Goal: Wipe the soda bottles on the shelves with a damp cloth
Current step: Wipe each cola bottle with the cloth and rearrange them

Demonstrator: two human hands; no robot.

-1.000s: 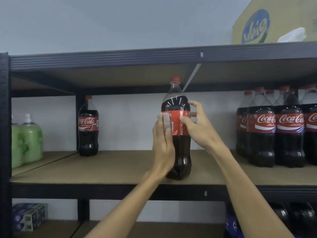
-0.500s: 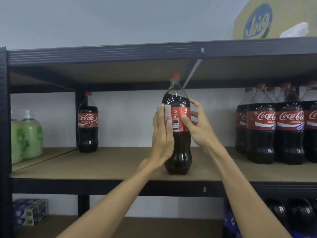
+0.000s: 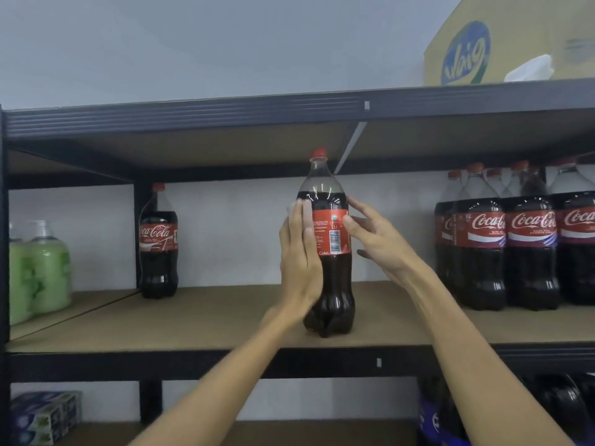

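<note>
Both my hands are at the cola bottle (image 3: 333, 278), which stands upright in the middle of the shelf (image 3: 193, 320), near its front edge.

My left hand (image 3: 299, 262) lies flat on the left side of the bottle, fingers straight and together. My right hand (image 3: 380, 239) is at the right side with fingers spread. The thumb tip meets the red label, but I cannot tell if the other fingers touch. One single bottle (image 3: 158, 249) stands far left at the back, and a row of bottles (image 3: 515, 249) stands at the right.

Shop stockrm | metal shelving (image 3: 193, 362) | cola bottles (image 3: 531, 239) in rows | soap bottles (image 3: 42, 272) | carton (image 3: 515, 37)
</note>
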